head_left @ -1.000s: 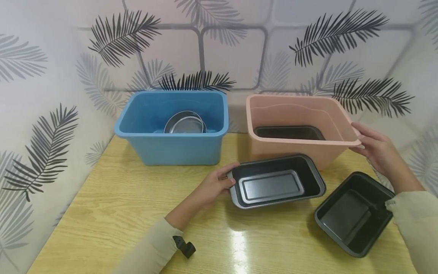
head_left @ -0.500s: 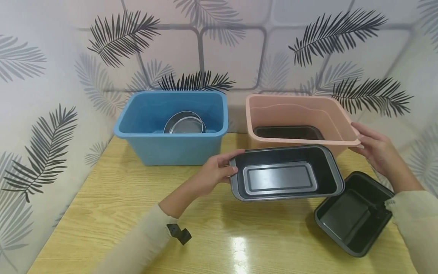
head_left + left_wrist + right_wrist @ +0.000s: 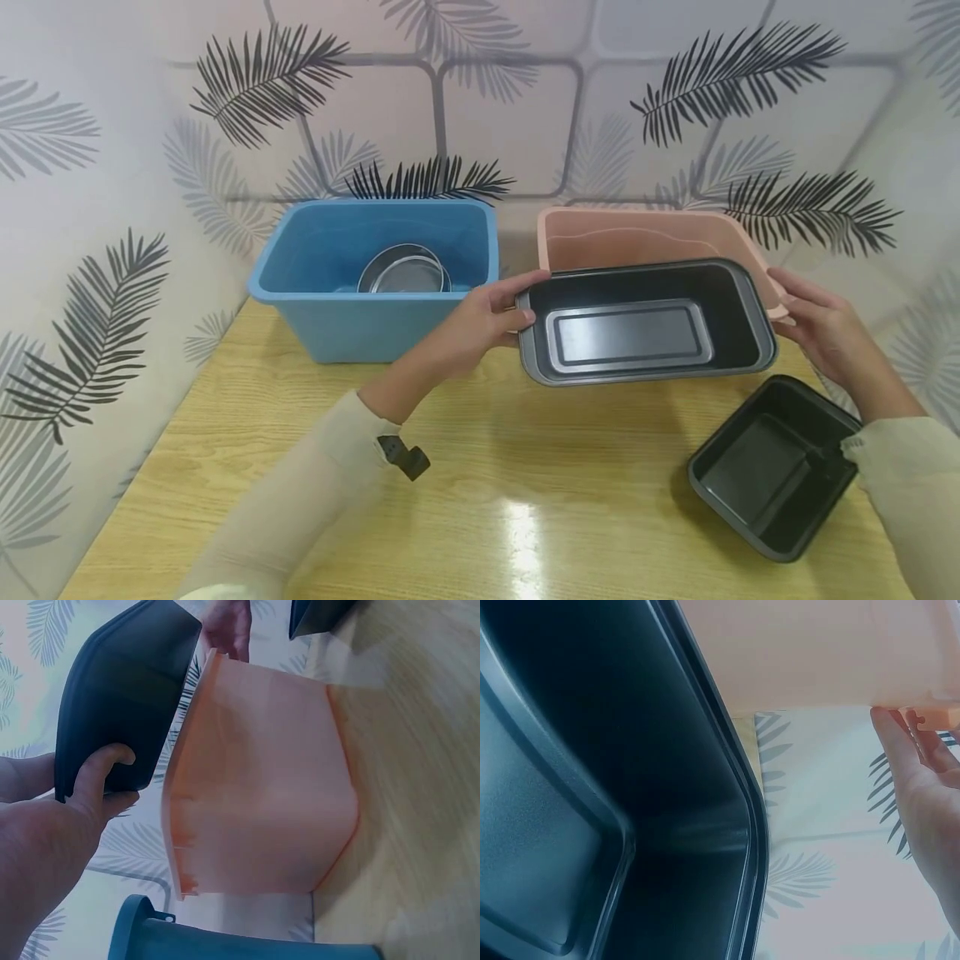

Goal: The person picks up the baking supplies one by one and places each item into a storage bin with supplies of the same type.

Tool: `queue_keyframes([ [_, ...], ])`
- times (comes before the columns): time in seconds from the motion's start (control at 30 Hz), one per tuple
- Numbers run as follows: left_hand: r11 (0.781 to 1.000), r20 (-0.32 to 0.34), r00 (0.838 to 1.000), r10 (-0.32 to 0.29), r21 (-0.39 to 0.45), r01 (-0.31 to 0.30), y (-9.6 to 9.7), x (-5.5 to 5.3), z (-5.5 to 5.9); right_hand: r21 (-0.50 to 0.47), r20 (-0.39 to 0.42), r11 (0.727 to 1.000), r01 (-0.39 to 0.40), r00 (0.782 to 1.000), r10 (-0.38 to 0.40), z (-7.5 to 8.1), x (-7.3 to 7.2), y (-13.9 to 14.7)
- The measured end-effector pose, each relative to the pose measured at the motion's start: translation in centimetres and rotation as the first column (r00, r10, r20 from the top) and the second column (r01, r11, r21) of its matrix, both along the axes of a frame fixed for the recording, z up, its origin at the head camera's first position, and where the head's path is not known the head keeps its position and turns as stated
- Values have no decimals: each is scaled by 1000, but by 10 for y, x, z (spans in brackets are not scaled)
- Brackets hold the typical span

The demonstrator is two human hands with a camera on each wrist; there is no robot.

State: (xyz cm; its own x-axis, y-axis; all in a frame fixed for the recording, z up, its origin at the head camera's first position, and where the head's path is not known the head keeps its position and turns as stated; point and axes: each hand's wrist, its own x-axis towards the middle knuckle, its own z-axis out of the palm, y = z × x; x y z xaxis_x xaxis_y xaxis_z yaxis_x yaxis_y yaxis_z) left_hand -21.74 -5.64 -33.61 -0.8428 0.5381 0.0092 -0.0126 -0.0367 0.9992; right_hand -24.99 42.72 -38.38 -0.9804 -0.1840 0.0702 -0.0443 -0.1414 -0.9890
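Observation:
My left hand point(image 3: 480, 325) grips the short left end of a dark loaf pan point(image 3: 645, 333), thumb over its rim. The pan is held up, tilted, its inside facing me, in front of and overlapping the top of a pink plastic bin point(image 3: 630, 227). In the left wrist view the loaf pan point(image 3: 127, 697) hangs above the rim of the pink bin point(image 3: 262, 780). My right hand point(image 3: 828, 333) holds the bin's right rim; in the right wrist view the fingers point(image 3: 896, 750) sit at the rim's underside. The bin's inside is mostly hidden by the pan.
A dark square baking pan point(image 3: 757, 475) lies on the wooden table point(image 3: 480, 500) at the right, close to my right sleeve. Left of the pink bin stands a blue bin point(image 3: 382, 329) with round metal pans point(image 3: 408, 273) inside. A patterned wall covering point(image 3: 510, 117) rises behind.
My left hand has raised the loaf pan from in front of the pink bin up over its front rim, slightly rightward. The right hand stays at the bin's rim.

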Motion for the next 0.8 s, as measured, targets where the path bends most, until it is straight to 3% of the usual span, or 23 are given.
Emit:
queue_keyframes([
  [0.13, 1000, -8, 1000, 25, 0, -25, 7, -14, 11, 2, -6, 1000, -7, 1000, 7, -1, -1, 0],
  [0.37, 998, -9, 999, 52, 36, -51, 18, -46, 16, -37, -20, 999, -18, 1000, 18, -1, -1, 1],
  [0.57, 998, 5, 999, 41, 52, -41, 27, -72, 19, -33, -10, 999, -12, 1000, 12, -1, -1, 1],
  [0.8, 1000, -29, 999, 21, 7, -21, 40, -97, 24, -57, -50, 998, -32, 998, 29, -3, -2, -1],
])
